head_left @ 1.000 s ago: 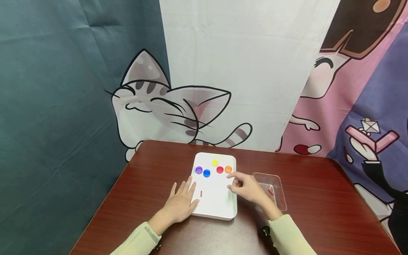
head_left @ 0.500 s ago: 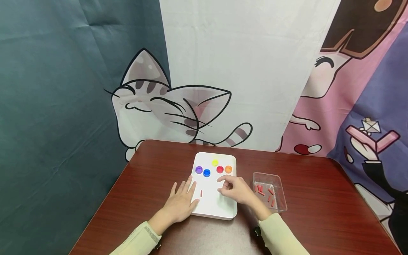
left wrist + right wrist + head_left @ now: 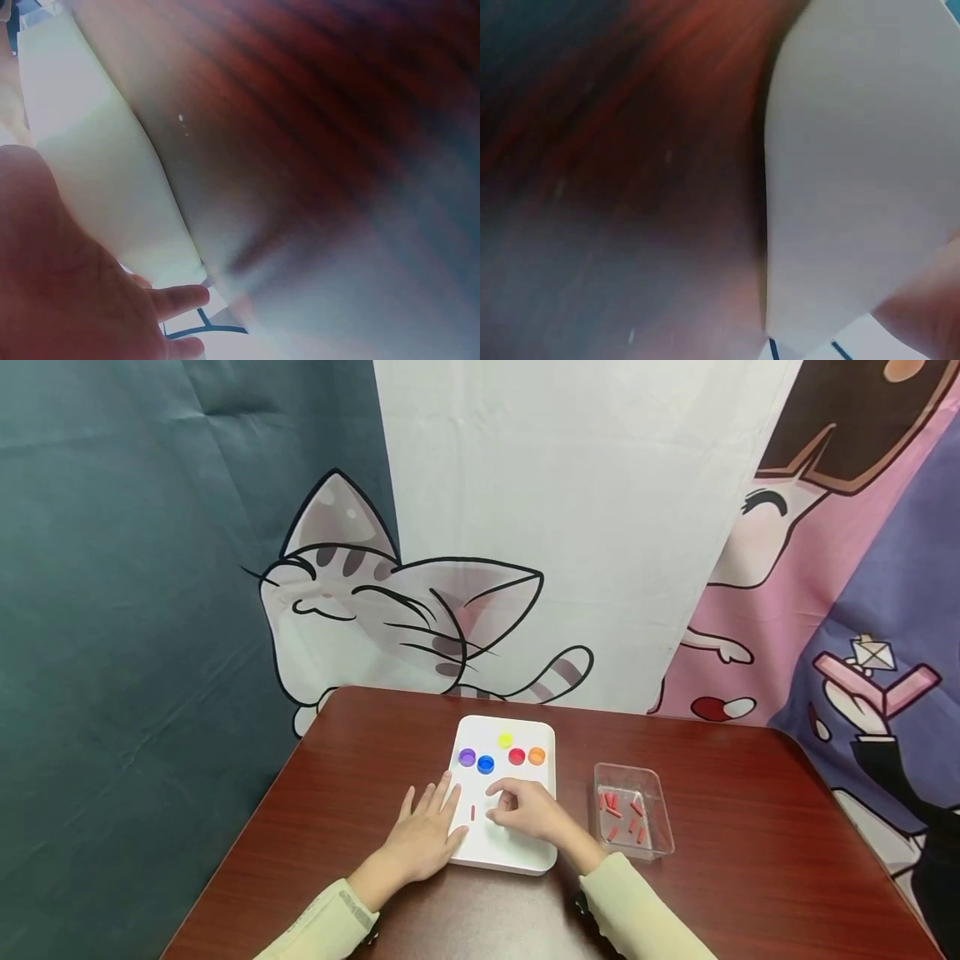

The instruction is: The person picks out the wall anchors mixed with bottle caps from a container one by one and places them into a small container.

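Note:
A white tray [image 3: 517, 860] lies on the table, with a small red stick [image 3: 472, 813] on its left part. My left hand [image 3: 420, 843] rests at the tray's left edge, fingers spread straight; some of them also show beside the tray in the left wrist view. Over the middle of the tray is my right hand [image 3: 527, 810], just right of the red stick. Its index finger and thumb are bent with a gap between them, and nothing shows in that gap. Purple [image 3: 467, 757], blue [image 3: 486, 765], yellow [image 3: 506, 740], red [image 3: 517, 757] and orange [image 3: 537, 757] round pieces sit toward the tray's far end.
To the right of the tray stands a clear plastic box [image 3: 660, 810] with several red sticks [image 3: 612, 812] in it. The dark red wooden table [image 3: 750, 843] reaches back to cartoon-printed curtains [image 3: 480, 485].
My right hand has moved left from the tray's right edge to its middle, uncovering the sticks in the clear box. My left hand and the stick on the tray stay put.

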Motion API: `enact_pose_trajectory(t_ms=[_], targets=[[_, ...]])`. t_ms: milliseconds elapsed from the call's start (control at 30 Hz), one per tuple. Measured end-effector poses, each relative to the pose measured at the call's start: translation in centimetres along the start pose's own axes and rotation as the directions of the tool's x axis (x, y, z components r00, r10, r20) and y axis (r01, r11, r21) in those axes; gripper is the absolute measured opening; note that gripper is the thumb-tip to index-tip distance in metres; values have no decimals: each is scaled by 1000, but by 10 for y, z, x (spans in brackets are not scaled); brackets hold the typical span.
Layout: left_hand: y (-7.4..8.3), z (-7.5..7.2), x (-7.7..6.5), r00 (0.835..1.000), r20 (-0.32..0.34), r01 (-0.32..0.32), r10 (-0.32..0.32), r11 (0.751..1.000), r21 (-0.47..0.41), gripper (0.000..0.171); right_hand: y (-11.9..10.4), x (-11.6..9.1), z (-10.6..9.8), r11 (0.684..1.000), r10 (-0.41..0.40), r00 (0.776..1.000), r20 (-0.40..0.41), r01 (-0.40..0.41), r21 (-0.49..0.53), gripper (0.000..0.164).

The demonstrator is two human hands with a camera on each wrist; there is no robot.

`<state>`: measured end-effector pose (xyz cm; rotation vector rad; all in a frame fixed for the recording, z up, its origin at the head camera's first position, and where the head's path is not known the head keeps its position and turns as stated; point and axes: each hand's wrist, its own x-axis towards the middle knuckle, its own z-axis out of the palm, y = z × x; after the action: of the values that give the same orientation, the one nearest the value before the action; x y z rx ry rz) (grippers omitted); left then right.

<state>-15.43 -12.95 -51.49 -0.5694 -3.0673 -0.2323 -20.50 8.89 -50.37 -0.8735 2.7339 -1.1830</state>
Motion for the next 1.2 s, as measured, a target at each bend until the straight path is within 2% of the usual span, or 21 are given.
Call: enact_pose_trajectory(t_ms=[300, 467, 600, 767, 933, 1200], targets=[[-1, 1, 1, 1000, 4, -11, 11, 1000, 20, 67, -4, 12, 16, 998, 33, 996, 81, -29, -56, 30], [1, -3, 0, 1000, 29, -3, 2, 1000, 26, 67, -7, 17, 24, 989, 74, 991, 114, -58, -139, 32], [2, -6, 0, 1000, 21, -15, 14, 1000, 27, 66, -9, 18, 28, 978, 85, 993, 83, -67, -199, 33], [1, -6, 0, 1000, 13, -16, 15, 999, 33, 65, -10, 18, 32, 976, 104, 994, 44, -93, -198, 27], [1, -5, -1, 1000, 11, -18, 18, 999, 34, 65, -9, 18, 34, 973, 146, 988, 42, -136, -185, 20], [1, -4, 1, 1000, 9, -10, 10, 999, 35, 66, -12, 21, 34, 966, 167, 985, 38, -156, -207, 16]])
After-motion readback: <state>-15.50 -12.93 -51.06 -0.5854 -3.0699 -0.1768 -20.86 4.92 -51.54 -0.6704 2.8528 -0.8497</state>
